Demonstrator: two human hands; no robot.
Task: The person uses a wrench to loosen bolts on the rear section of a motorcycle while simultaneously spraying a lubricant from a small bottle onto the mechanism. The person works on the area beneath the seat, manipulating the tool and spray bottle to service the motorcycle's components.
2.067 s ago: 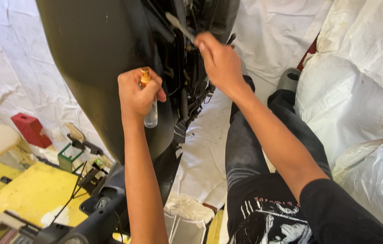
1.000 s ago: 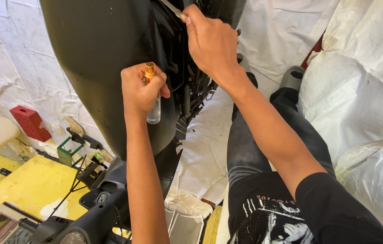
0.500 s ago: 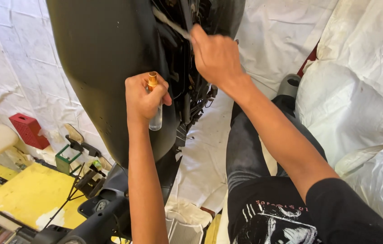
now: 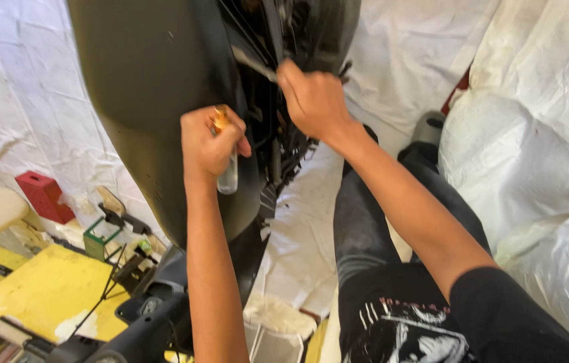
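Note:
A large black body panel point(image 4: 157, 87) stands upright in front of me, with dark wires and parts showing along its inner edge. My left hand point(image 4: 209, 142) is closed around a small clear bottle with an orange top point(image 4: 229, 176), held against the panel's edge. My right hand point(image 4: 313, 99) grips a thin grey tool point(image 4: 252, 62) whose tip points up and left into the dark opening of the panel.
White sheeting point(image 4: 526, 148) covers the walls and right side. A yellow surface point(image 4: 36, 296) lies lower left, with a red box point(image 4: 44, 195), a small green frame point(image 4: 100, 238) and black parts near it. My dark trousers point(image 4: 372, 228) are below.
My right hand with the grey tool has moved up to the panel's top edge and come back down slightly. My left hand has stayed on the bottle, barely shifting.

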